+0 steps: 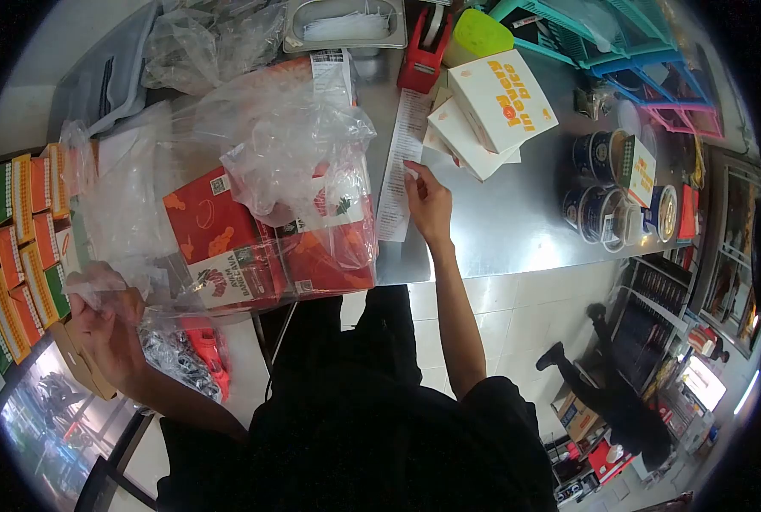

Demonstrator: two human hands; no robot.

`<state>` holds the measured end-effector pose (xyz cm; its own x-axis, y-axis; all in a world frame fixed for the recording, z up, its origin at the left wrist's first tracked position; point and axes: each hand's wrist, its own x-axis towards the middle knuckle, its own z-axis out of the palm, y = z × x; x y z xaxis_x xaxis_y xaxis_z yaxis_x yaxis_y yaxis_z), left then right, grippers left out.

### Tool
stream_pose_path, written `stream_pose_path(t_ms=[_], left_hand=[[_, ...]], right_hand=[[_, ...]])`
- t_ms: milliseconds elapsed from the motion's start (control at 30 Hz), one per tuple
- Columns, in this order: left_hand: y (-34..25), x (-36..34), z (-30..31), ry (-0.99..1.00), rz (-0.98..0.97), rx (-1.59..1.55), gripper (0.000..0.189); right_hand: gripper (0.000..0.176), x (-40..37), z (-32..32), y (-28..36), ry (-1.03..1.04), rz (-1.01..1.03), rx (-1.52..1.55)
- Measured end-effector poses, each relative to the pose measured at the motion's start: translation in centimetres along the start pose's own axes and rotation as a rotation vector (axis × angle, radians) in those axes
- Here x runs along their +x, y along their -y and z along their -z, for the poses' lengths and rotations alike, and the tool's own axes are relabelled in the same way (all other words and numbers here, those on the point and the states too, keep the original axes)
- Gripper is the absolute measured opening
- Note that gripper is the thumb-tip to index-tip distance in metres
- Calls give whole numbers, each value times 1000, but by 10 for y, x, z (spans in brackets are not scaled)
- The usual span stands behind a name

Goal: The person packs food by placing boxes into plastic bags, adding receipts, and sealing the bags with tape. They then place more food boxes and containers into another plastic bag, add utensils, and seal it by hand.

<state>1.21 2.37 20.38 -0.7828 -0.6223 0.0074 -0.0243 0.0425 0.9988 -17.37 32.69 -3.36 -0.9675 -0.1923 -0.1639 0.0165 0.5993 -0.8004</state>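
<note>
My left hand [111, 328] is closed on the gathered edge of a clear plastic bag [154, 282], at the left end of the metal table. The bag spreads over several red food boxes [214, 218] with white panels and QR codes; its crumpled top covers part of them. On the table to the right of the boxes lies a long printed receipt [395, 200], flat. My right hand [431, 205] reaches over its right edge, thumb and forefinger pinched at the paper. Just beyond that hand are stacked white boxes [504, 98] with orange lettering.
A red tape dispenser [423, 51] and a metal tray [346, 26] stand at the back. Round tubs [598, 213] sit on the right, below coloured baskets [568, 34]. Small orange and green boxes [22, 256] line the left. Another person [623, 401] is behind, at the lower right.
</note>
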Motion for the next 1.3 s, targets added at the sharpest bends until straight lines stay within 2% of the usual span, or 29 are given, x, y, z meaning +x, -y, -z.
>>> stream_pose_path(t_ms=[133, 300, 400, 533, 633, 700, 767, 800, 900, 933, 1000, 1067, 1100, 1167, 1200, 1267, 1300], left_hand=[[-2, 0, 1, -13, 21, -27, 40], [-2, 2, 3, 37, 30, -35, 43], [-1, 4, 2, 39, 29, -51, 44], [-3, 2, 3, 39, 12, -58, 46], [-7, 1, -9, -3, 11, -45, 45], [-6, 0, -9, -38, 6, -53, 45], [-2, -3, 5, 111, 65, -29, 38], [-5, -4, 6, 115, 60, -28, 38], [-20, -6, 6, 198, 34, -7, 32], [-25, -8, 2, 191, -23, -1, 29], [-32, -12, 3, 190, -86, 4, 27], [-35, -15, 8, 256, -122, 56, 28], [-34, -16, 11, 261, -131, 51, 28], [-32, -17, 14, 277, -88, 14, 37], [-31, -18, 12, 279, -94, 9, 37], [-31, -21, -1, 153, 5, -125, 55], [-32, -20, -5, 154, 2, -127, 55]], right_hand=[[20, -13, 1, -7, -40, 30, 76], [16, -31, 1, -22, 44, -7, 253], [13, -38, 0, -22, 18, -22, 286], [12, -42, 1, -23, 42, -62, 267], [15, -51, 9, -9, 113, -64, 100], [17, -47, 16, 12, -100, -122, 227], [19, -39, 31, 48, -220, -67, 337], [16, -34, 38, 68, -335, 28, 378], [16, -14, 85, 125, -718, 376, 40], [35, -3, 108, 139, -719, 469, -168], [64, 28, 132, 149, -812, 487, -615], [96, 67, 134, 116, -568, 276, -873], [96, 84, 132, 102, -580, 275, -874], [103, 102, 130, 96, -87, 15, -692], [103, 100, 133, 100, -95, 17, -695], [98, 93, 139, 112, -96, 42, -649], [98, 91, 141, 115, -110, 168, -531]])
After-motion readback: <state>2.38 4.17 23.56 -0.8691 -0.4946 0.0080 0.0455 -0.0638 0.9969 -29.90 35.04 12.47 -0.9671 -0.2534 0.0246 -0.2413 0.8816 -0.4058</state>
